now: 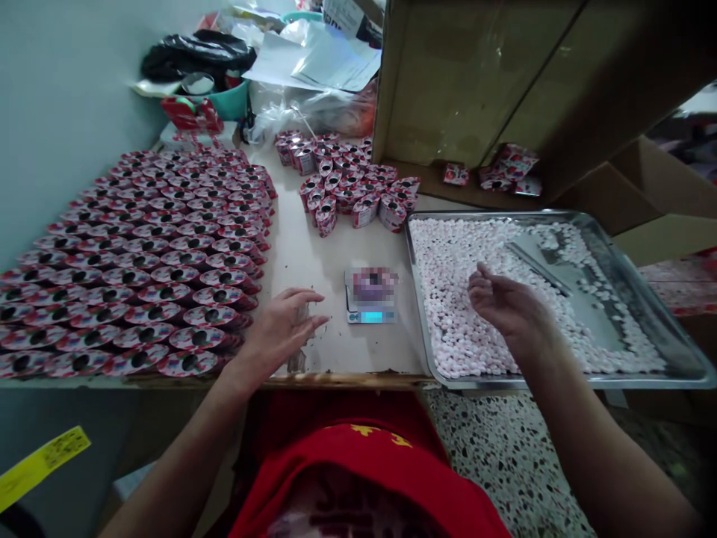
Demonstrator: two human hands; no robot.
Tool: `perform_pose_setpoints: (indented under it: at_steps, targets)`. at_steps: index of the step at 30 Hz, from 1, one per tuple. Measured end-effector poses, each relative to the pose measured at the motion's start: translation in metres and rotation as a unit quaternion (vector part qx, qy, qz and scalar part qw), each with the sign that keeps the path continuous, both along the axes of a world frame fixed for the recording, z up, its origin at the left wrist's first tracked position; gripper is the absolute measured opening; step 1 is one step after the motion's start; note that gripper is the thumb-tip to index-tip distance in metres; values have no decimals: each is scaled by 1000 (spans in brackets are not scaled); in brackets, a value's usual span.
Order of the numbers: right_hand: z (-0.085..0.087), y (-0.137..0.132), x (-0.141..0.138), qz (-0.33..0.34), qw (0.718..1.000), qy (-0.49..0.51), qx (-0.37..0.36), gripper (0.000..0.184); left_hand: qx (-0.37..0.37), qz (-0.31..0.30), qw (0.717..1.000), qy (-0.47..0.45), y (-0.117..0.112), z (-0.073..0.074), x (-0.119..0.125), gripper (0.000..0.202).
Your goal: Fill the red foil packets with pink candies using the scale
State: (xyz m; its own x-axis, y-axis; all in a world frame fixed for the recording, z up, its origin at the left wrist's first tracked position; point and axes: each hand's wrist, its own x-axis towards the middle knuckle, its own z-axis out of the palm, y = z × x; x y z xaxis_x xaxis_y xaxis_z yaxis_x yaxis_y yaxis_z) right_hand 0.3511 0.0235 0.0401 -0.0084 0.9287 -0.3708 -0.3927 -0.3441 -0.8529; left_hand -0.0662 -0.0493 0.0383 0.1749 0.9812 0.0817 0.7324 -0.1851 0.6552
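Note:
My left hand (285,329) is over the table's front part, left of a small digital scale (352,317). Its fingers are spread and nothing is in them. A small box (374,285), blurred in the picture, stands on the scale above a lit blue display. On the right, my right hand (507,302) hovers over a metal tray (415,299) spread with small pale pink-white candies (453,329). Those fingers are curled together; whatever they hold, if anything, is hidden. A straight metal strip (538,267) lies among the candies, beyond my right hand.
Rows of small red-printed boxes (151,246) with top holes fill the table's left. More such boxes (352,183) are grouped behind the scale. A big cardboard carton (448,90) rises behind the tray, with several packets inside. A tape dispenser (193,114) sits at back left.

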Motion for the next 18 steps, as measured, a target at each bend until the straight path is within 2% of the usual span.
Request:
perform_pose_setpoints:
  at_steps: [3,6,10,13,16,18]
  targets:
    - [5,-3,-21,9,998,31,-48,20,8,7,1000,13,13,-5,5,31]
    - [18,-1,-45,55,995,-52,-63,27,14,5,1000,25,28,-10,12,34]
    - [36,9,-64,135,980,-141,-26,29,18,28,999,-1,43,-15,27,55]
    - [44,17,-62,116,980,-159,4,29,2,33,999,-19,50,-18,37,66]
    - [45,18,-56,78,986,-148,7,30,-16,9,999,-42,54,-24,42,67]
    - [45,17,-58,86,983,-164,2,30,-20,-3,998,-58,56,-29,44,66]
